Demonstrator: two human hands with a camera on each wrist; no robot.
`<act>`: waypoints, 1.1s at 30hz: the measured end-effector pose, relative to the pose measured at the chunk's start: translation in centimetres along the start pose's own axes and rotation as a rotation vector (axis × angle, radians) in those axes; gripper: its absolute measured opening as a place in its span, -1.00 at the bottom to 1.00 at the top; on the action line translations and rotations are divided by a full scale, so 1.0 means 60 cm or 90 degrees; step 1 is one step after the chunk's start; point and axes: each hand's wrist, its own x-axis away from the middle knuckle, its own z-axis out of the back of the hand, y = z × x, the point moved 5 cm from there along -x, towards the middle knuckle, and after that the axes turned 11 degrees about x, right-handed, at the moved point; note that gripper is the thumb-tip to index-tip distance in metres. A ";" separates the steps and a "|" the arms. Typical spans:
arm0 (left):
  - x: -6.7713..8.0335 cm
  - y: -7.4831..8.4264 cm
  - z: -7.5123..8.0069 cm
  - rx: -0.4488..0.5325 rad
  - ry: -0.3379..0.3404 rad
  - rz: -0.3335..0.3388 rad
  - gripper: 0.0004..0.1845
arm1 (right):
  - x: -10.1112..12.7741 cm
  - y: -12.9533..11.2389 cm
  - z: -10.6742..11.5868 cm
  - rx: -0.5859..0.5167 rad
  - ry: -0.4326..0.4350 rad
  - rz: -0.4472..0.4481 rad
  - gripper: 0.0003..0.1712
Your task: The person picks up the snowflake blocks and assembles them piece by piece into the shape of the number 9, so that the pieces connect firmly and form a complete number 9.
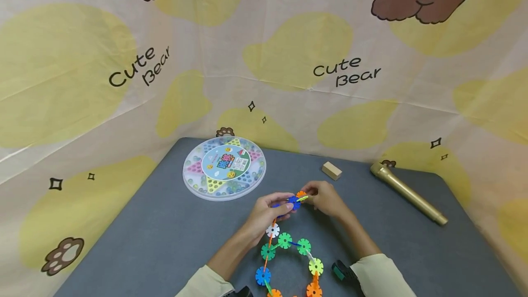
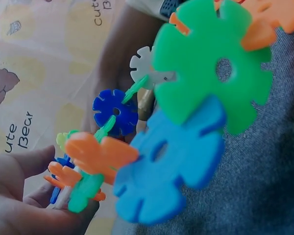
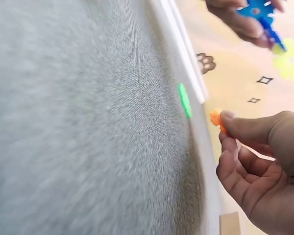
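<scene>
My left hand [image 1: 264, 217] grips a blue notched disc [image 1: 294, 203] at the upper end of a chain of snap-together snowflake discs. A yellow-green disc [image 1: 303, 198], seen edge-on, joins onto the blue one. Close by on the right, my right hand [image 1: 325, 197] pinches an orange snowflake disc [image 3: 216, 118] between thumb and fingertips. From the left hand, the chain runs down through a white disc [image 1: 272, 230] into a loop with green [image 1: 284, 240], blue [image 1: 263, 276] and orange [image 1: 314, 289] discs. The loop's lower part leaves the head view.
A round Chinese checkers board [image 1: 224, 168] lies at the back left of the grey table [image 1: 165, 233]. Behind the right hand sits a small wooden block [image 1: 332, 171]. A gold tube-like stick [image 1: 408, 193] lies at the right. Patterned cloth hangs behind.
</scene>
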 end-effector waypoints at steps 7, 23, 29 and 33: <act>0.001 -0.001 0.000 -0.007 0.002 -0.005 -0.59 | 0.045 -0.005 0.023 -0.105 0.011 -0.039 -0.81; 0.001 -0.001 -0.003 0.007 -0.005 -0.005 -0.61 | 0.077 -0.018 0.070 -0.237 0.011 -0.044 -0.60; 0.000 -0.001 -0.004 0.020 -0.006 -0.003 -0.60 | 0.079 -0.024 0.072 -0.237 0.002 -0.027 -0.61; 0.001 -0.002 -0.003 0.020 -0.005 -0.001 -0.58 | 0.081 -0.027 0.074 -0.230 0.008 -0.022 -0.66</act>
